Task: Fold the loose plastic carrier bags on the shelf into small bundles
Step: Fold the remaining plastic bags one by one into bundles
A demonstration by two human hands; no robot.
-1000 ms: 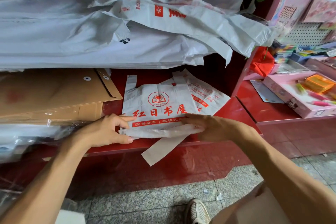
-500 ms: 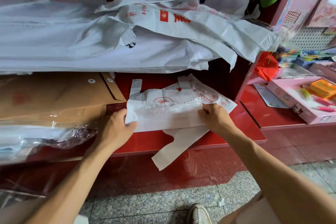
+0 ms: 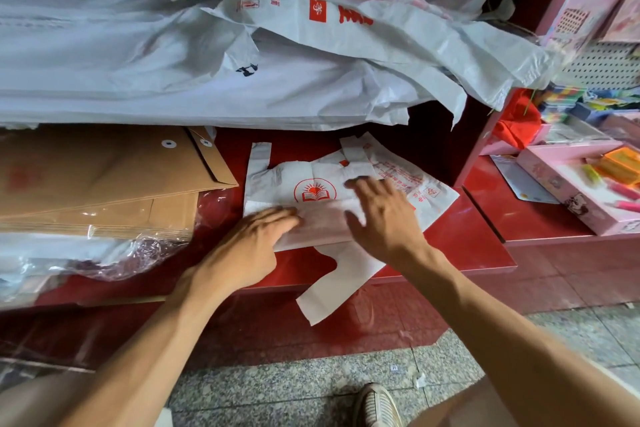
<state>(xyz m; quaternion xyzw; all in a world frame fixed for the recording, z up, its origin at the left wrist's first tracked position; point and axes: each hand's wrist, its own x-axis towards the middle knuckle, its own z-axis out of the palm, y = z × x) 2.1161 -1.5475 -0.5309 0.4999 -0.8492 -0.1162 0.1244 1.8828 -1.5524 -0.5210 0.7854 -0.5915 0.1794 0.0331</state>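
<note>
A white carrier bag [image 3: 311,191] with a red book-and-sun logo lies flat on the red shelf [image 3: 460,246], its bottom edge folded up over its lower half. My left hand [image 3: 252,246] presses flat on the left end of the fold, fingers straight. My right hand [image 3: 381,215] lies over the right part of the bag with fingers spread. A second white bag [image 3: 419,184] lies under it to the right, and a white handle strip [image 3: 332,291] hangs over the shelf's front edge. A heap of loose white bags [image 3: 277,55] fills the shelf above.
Brown envelopes [image 3: 100,177] in clear wrap are stacked at the left of the shelf. At the right stands a pink box of stationery [image 3: 571,191] on a lower red ledge, with a pegboard display behind. Below are a speckled floor and my shoe [image 3: 377,406].
Both hands lifted the bag's bottom edge and folded it up over the red lettering. They have let go of the edge and now lie flat on the fold.
</note>
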